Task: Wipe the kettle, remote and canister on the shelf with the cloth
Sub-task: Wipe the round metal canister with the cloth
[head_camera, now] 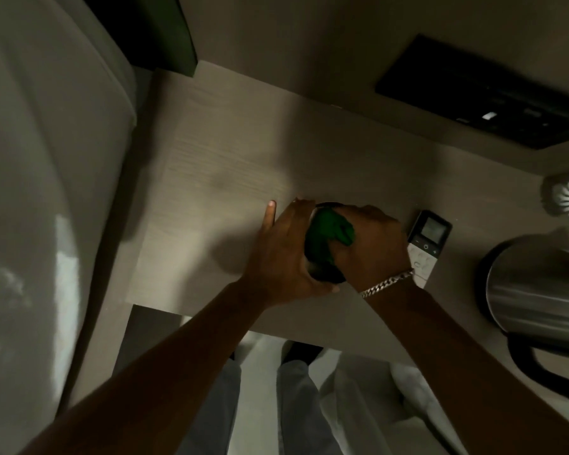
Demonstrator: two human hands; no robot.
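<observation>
The left hand [284,254] clasps the dark canister [326,274] on the shelf [217,178]; the right hand [372,241] presses the green cloth [330,229] onto its top, fingers closed. Steady the canister firmly; rub round rim and sides, clear of the remote [427,244] just beside; the kettle [539,287] stands far right.

A dim hotel-like room — steel kettle [539,290] and small white remote [427,244] on a wood-grain shelf [211,178].
</observation>
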